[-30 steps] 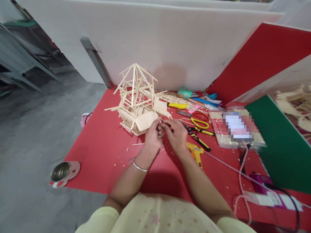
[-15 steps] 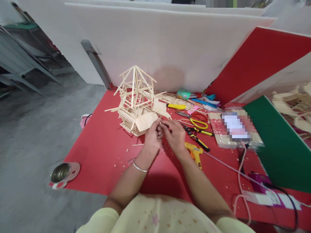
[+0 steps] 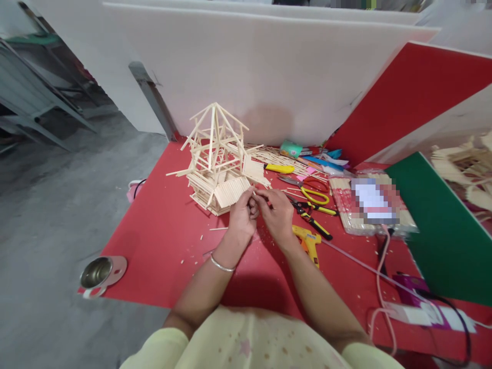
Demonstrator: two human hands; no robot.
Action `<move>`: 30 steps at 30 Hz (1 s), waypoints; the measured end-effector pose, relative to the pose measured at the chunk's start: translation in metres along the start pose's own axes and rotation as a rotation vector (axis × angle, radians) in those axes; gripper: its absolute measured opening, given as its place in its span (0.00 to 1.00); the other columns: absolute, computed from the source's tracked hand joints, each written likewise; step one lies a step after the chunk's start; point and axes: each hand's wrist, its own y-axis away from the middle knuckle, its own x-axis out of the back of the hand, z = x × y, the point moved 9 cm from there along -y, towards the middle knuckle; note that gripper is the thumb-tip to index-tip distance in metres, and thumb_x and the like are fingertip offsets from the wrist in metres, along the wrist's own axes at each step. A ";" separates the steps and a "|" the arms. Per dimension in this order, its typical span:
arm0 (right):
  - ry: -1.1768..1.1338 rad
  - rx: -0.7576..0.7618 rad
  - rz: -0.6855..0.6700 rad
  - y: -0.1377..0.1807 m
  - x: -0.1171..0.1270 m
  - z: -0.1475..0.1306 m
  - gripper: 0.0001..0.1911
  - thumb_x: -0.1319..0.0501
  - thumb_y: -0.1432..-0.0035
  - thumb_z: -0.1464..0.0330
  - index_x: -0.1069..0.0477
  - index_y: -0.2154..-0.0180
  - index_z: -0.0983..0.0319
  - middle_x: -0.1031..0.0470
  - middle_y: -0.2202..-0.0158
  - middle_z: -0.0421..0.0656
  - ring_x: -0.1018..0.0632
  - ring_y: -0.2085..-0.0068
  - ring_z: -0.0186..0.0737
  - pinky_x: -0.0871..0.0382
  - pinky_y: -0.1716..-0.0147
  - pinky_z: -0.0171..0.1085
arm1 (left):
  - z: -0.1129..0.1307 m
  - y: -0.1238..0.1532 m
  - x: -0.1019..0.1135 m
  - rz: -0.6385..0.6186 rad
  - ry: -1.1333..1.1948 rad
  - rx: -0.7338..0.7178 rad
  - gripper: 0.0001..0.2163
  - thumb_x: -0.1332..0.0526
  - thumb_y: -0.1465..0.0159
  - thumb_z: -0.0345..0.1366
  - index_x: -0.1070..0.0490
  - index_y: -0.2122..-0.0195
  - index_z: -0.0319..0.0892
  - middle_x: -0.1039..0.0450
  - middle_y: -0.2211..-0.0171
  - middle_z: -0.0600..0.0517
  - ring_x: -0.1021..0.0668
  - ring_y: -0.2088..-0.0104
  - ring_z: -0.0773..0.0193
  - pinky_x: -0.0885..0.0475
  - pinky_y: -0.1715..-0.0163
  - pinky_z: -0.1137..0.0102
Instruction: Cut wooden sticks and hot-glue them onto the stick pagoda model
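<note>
A pavilion-like model [image 3: 215,164] made of thin wooden sticks stands on the red table, its upper roof an open frame and its lower roof partly covered with side-by-side sticks. At its front right corner, my left hand [image 3: 244,212] is closed in a pinch beside the slatted roof panel [image 3: 232,192]. My right hand [image 3: 277,214] is also pinched, its fingertips meeting those of my left. Whatever sits between the fingertips is too small to make out. Just right of my right hand lie black-and-yellow pliers [image 3: 315,223] and a yellow glue gun [image 3: 309,243].
Loose sticks [image 3: 269,155], a yellow cutter [image 3: 279,168] and scissors [image 3: 315,196] lie behind my right hand. A phone [image 3: 372,200] rests on bagged sticks [image 3: 346,218]. A metal cup [image 3: 98,274] stands at the left edge. Cables [image 3: 378,287] cross the right side.
</note>
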 end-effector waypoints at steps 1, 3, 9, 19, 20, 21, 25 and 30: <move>0.002 -0.001 -0.001 0.000 0.000 0.000 0.12 0.42 0.30 0.61 0.21 0.54 0.57 0.19 0.58 0.45 0.22 0.56 0.42 0.29 0.52 0.43 | 0.000 0.000 0.000 -0.002 -0.002 -0.001 0.16 0.26 0.48 0.39 0.33 0.74 0.40 0.39 0.85 0.62 0.40 0.88 0.79 0.52 0.88 0.79; 0.003 0.000 -0.001 0.001 0.001 -0.001 0.12 0.42 0.30 0.61 0.22 0.54 0.57 0.19 0.58 0.44 0.22 0.56 0.42 0.28 0.53 0.43 | 0.000 0.000 0.000 -0.005 0.001 -0.003 0.16 0.26 0.48 0.40 0.33 0.73 0.40 0.39 0.85 0.62 0.40 0.88 0.79 0.53 0.88 0.80; -0.008 0.008 -0.006 0.001 0.003 -0.003 0.12 0.42 0.30 0.62 0.22 0.54 0.57 0.19 0.58 0.44 0.22 0.56 0.43 0.28 0.53 0.43 | -0.001 0.000 0.000 -0.007 0.012 -0.007 0.15 0.26 0.49 0.40 0.32 0.73 0.39 0.38 0.85 0.62 0.40 0.88 0.79 0.52 0.88 0.80; 0.001 0.014 0.001 0.002 0.004 -0.004 0.11 0.42 0.31 0.62 0.21 0.56 0.57 0.19 0.59 0.45 0.22 0.57 0.42 0.28 0.53 0.43 | 0.001 0.000 0.000 -0.001 0.021 -0.012 0.16 0.25 0.50 0.39 0.32 0.74 0.39 0.39 0.85 0.62 0.40 0.87 0.79 0.52 0.88 0.80; 0.002 0.017 0.002 0.002 0.004 -0.004 0.11 0.41 0.31 0.62 0.21 0.56 0.58 0.19 0.59 0.45 0.22 0.57 0.42 0.28 0.54 0.43 | 0.000 0.000 0.000 0.003 0.022 -0.012 0.16 0.25 0.50 0.39 0.32 0.74 0.39 0.39 0.85 0.62 0.40 0.87 0.80 0.51 0.88 0.80; 0.004 0.019 0.000 0.002 0.003 -0.005 0.11 0.41 0.31 0.63 0.21 0.56 0.58 0.19 0.59 0.45 0.22 0.57 0.42 0.28 0.54 0.42 | 0.000 0.000 0.001 0.008 0.022 -0.013 0.15 0.25 0.50 0.39 0.32 0.74 0.39 0.39 0.85 0.62 0.40 0.87 0.80 0.51 0.88 0.80; 0.009 0.009 -0.016 0.000 -0.002 -0.006 0.11 0.43 0.31 0.64 0.21 0.58 0.58 0.19 0.61 0.45 0.22 0.59 0.41 0.29 0.55 0.42 | 0.001 -0.002 0.001 0.013 0.005 -0.015 0.15 0.25 0.50 0.39 0.30 0.72 0.38 0.40 0.85 0.63 0.40 0.87 0.80 0.51 0.87 0.80; -0.005 -0.039 0.039 0.005 0.012 -0.011 0.11 0.42 0.31 0.62 0.23 0.62 0.58 0.20 0.65 0.44 0.22 0.61 0.41 0.28 0.58 0.40 | -0.001 0.007 0.000 -0.042 -0.086 -0.022 0.17 0.25 0.50 0.43 0.30 0.72 0.39 0.37 0.81 0.61 0.39 0.86 0.80 0.50 0.87 0.80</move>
